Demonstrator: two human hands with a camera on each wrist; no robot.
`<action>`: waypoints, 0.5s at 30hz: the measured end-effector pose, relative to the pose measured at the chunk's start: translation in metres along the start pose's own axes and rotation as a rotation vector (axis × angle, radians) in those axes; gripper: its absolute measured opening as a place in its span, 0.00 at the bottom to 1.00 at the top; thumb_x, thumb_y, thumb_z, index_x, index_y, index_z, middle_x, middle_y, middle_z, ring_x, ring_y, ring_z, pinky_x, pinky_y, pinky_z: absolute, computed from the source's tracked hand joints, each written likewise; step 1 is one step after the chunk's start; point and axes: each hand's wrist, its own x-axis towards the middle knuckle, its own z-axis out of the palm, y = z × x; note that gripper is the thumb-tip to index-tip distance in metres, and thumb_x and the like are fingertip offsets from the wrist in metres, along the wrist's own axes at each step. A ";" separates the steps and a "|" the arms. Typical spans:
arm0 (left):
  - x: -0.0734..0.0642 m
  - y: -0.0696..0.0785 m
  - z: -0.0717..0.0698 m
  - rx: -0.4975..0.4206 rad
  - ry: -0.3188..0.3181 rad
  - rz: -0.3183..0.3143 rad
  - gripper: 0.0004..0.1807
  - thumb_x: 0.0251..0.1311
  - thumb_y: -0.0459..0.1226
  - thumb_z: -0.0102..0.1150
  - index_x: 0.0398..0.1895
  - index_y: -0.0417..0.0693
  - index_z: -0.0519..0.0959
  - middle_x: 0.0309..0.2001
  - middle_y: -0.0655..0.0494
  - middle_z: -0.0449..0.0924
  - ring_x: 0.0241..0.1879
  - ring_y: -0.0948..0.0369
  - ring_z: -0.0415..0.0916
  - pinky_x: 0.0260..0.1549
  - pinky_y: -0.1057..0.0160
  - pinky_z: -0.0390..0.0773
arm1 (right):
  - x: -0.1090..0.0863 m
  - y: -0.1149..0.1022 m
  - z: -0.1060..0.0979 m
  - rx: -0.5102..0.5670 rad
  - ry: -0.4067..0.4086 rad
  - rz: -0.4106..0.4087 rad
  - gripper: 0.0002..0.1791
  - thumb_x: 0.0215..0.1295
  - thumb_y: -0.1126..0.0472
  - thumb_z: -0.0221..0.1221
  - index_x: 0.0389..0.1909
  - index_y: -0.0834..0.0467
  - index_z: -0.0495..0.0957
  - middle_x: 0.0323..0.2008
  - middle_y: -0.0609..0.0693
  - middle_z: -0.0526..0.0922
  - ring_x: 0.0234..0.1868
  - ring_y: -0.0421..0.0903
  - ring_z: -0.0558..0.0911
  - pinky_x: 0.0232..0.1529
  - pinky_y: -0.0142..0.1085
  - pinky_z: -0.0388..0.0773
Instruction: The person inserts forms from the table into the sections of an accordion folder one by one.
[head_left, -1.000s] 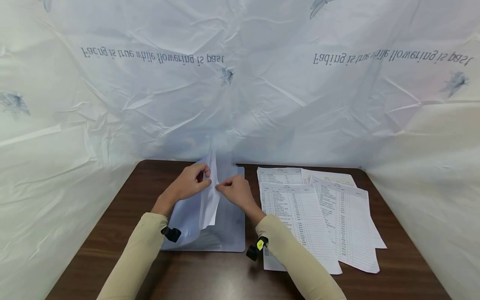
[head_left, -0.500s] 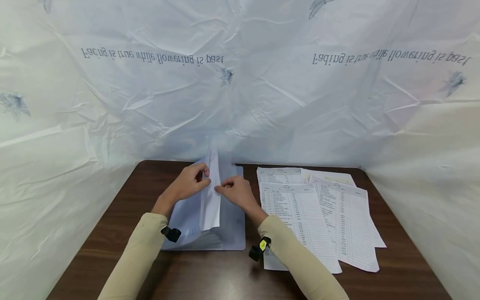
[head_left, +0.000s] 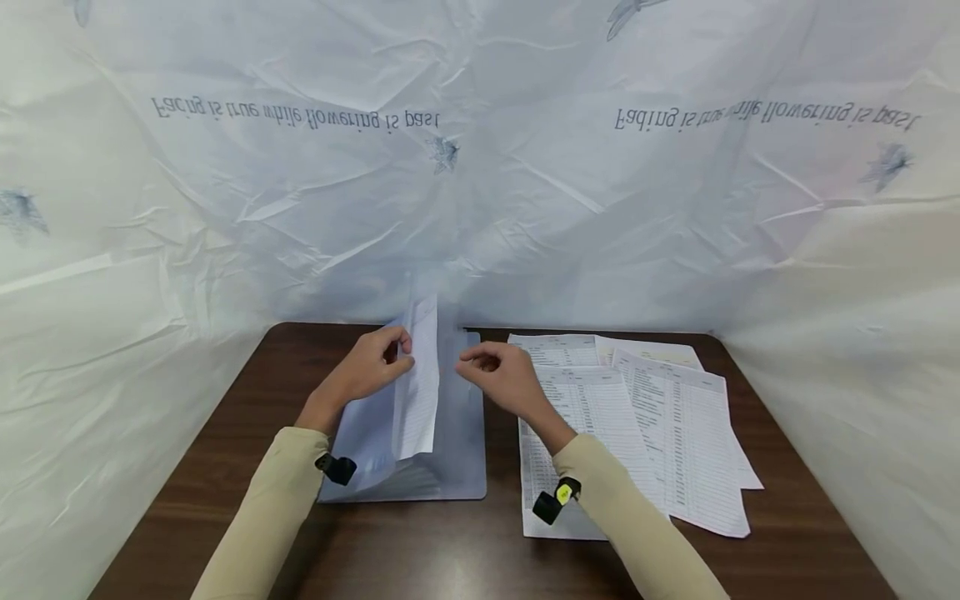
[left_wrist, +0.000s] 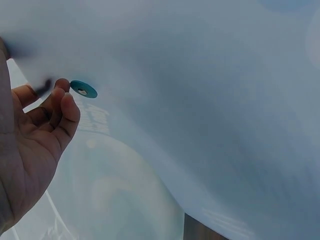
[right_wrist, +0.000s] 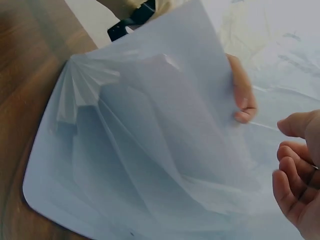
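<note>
fingers (left_wrist: 71,109) of the left hand (head_left: 363,367): state?

— curled, pinching the raised edge of the translucent blue-grey plastic folder (head_left: 462,433); round teal disc (left_wrist: 84,89) just beside.

right hand (head_left: 504,379)?

— fingers loosely bent, thumb apart, holding nothing.

white printed paper sheet (head_left: 422,392)?

— tilted up over the folder, between the hands.

surroundings?

— dark brown wooden table (head_left: 375,550) beneath; overlapping white printed pages (head_left: 678,433) to the right.

2 hands, left (head_left: 367,367) and right (head_left: 510,379). 2 sleeves (head_left: 251,517), 2 black wrist devices (head_left: 553,507). 1 folder (head_left: 467,433), at least 1 standing page (head_left: 422,400) there, exact number unclear. Loose sheets (head_left: 588,408) on right: at least 4, overlap hides exact count. 1 teal disc (left_wrist: 83,89). 1 surface (head_left: 390,550). 2 text lines (head_left: 296,113) on far backdrop (head_left: 360,192).
</note>
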 end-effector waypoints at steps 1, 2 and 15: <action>0.000 0.000 0.000 0.001 0.002 0.000 0.04 0.66 0.34 0.60 0.36 0.50 0.74 0.25 0.56 0.68 0.23 0.59 0.66 0.26 0.60 0.68 | -0.001 0.000 -0.005 -0.003 0.007 -0.020 0.11 0.65 0.52 0.68 0.44 0.54 0.88 0.33 0.46 0.86 0.31 0.41 0.80 0.32 0.38 0.78; 0.000 -0.001 0.000 0.004 0.003 0.002 0.04 0.66 0.34 0.60 0.36 0.50 0.74 0.25 0.56 0.68 0.23 0.60 0.66 0.26 0.61 0.68 | -0.003 -0.001 -0.010 -0.009 0.014 -0.036 0.12 0.65 0.52 0.68 0.44 0.55 0.88 0.33 0.46 0.86 0.31 0.41 0.81 0.32 0.38 0.78; 0.000 -0.003 -0.001 0.021 0.007 -0.011 0.04 0.66 0.38 0.59 0.37 0.51 0.74 0.26 0.57 0.68 0.25 0.60 0.66 0.28 0.60 0.68 | -0.032 0.013 -0.075 -0.153 0.134 -0.031 0.16 0.64 0.52 0.70 0.50 0.53 0.87 0.39 0.46 0.88 0.37 0.43 0.85 0.40 0.39 0.82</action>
